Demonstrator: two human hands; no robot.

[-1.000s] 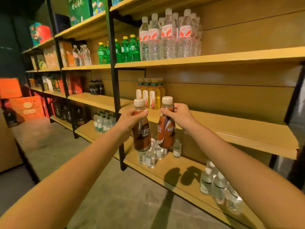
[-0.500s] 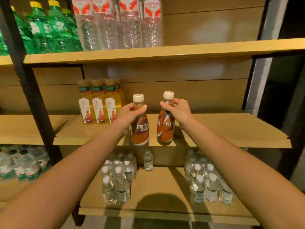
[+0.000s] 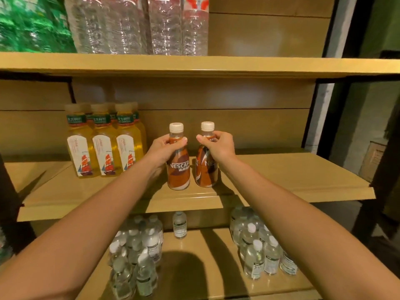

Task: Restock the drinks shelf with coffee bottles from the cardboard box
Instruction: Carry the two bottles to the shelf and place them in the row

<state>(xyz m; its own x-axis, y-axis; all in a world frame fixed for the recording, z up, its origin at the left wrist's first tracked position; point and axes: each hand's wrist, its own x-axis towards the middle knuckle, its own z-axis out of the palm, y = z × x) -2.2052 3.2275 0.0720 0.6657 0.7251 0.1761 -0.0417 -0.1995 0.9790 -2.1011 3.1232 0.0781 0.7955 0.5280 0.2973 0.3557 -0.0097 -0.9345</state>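
Head view: hands (image 3: 164, 148) on coffee bottles (image 3: 178, 167)

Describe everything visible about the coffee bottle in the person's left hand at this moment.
The left coffee bottle is a small plastic-looking bottle with a cream screw cap, a clear neck and a brown-and-orange wrap label reading NESCAFE in white, with a pale band at its base. It stands upright near the front edge of the middle shelf, its base seeming to rest on the board. The left hand grips its neck and shoulder below the cap. A matching bottle stands close on its right, not touching.
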